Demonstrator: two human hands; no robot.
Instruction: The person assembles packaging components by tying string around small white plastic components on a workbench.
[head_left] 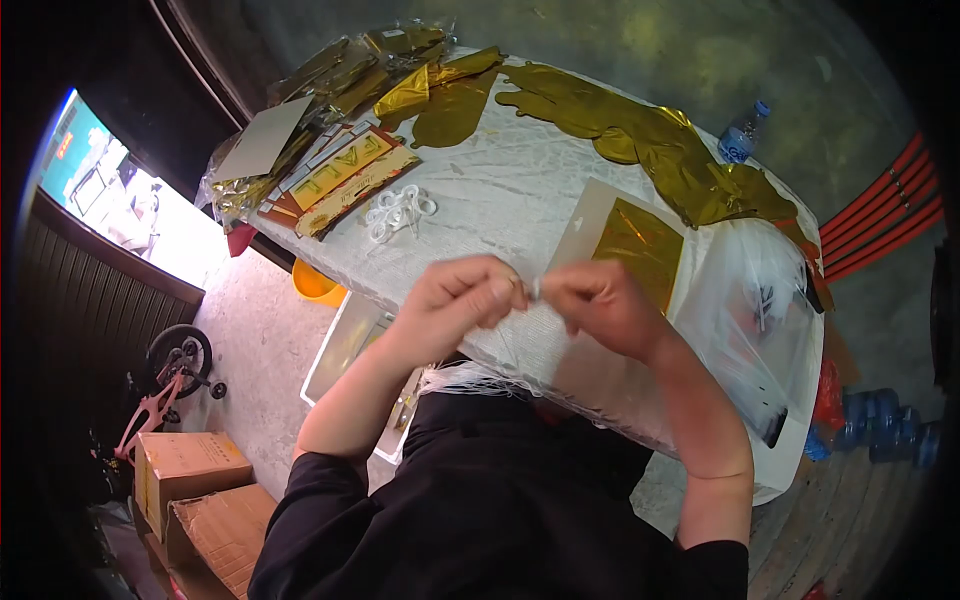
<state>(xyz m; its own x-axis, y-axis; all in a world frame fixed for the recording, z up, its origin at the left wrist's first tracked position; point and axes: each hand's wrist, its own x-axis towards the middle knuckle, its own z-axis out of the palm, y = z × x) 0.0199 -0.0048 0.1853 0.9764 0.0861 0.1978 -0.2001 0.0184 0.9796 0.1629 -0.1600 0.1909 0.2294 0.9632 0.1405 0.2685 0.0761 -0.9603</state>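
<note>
My left hand point(462, 300) and my right hand point(608, 308) meet above the near edge of the table, fingertips pinched close together. Between them is something small and whitish, too blurred to name. Behind my right hand lies a flat gold foil piece point(640, 245) on a pale sheet point(577, 235). Several rolls of white ribbon point(385, 215) sit in a cluster beyond my left hand. Loose white strings point(475, 380) hang at the table edge by my lap.
Gold foil balloons point(620, 130) stretch along the far table edge. Packaged foil and a printed "FALL" card point(345, 172) lie at far left. A water bottle point(740, 135) stands at the far right edge; a clear plastic bag point(745, 320) lies right. Cardboard boxes point(195, 460) stand on the floor.
</note>
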